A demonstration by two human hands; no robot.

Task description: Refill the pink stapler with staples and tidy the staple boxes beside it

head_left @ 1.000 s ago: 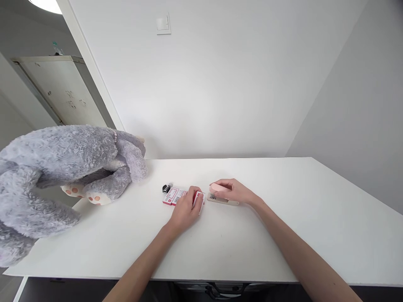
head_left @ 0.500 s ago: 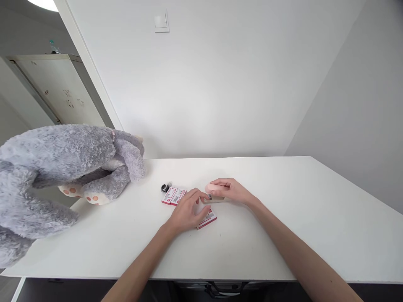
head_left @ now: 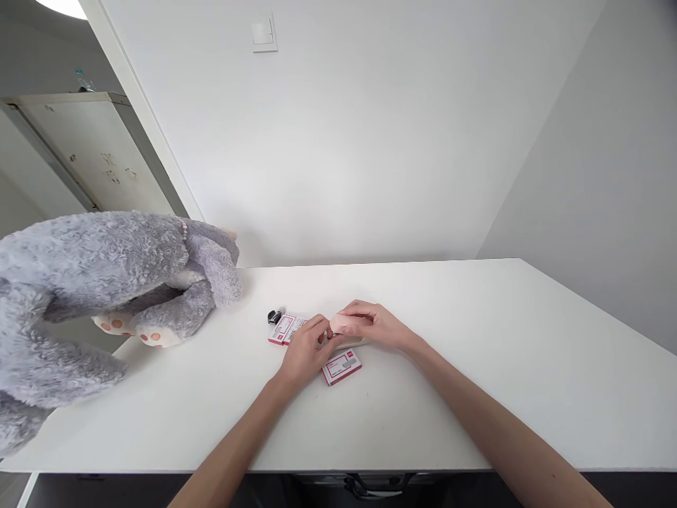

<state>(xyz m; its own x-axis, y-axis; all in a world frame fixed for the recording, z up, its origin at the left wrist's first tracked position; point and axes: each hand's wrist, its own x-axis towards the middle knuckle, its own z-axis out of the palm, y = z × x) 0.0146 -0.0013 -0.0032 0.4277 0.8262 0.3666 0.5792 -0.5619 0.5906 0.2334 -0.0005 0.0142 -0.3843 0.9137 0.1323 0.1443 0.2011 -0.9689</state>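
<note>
A pale pink stapler [head_left: 343, 324] with a light beige base lies on the white table between my hands. My right hand [head_left: 385, 327] is closed around its pink top from the right. At its left end, my left hand [head_left: 305, 353] pinches the stapler's front between thumb and fingers; the fingertips partly cover that end. Just below the stapler is a small white and red box [head_left: 342, 365], probably of staples. Similar white and red boxes [head_left: 285, 329] lie left of my left hand, partly hidden by it. Behind those sits a small black and metal object [head_left: 275, 315].
A large grey plush toy [head_left: 121, 261] leans over the table's left side, its paws resting near the edge. The white table [head_left: 476, 367] runs up to a white wall [head_left: 360, 141] with a light switch [head_left: 263, 33]. Beyond an opening at the left stands a cabinet [head_left: 100, 155].
My left hand has closed in on the stapler's front end, where its fingers were spread before. The stapler's pink top is tilted differently, and the lower box is now more visible.
</note>
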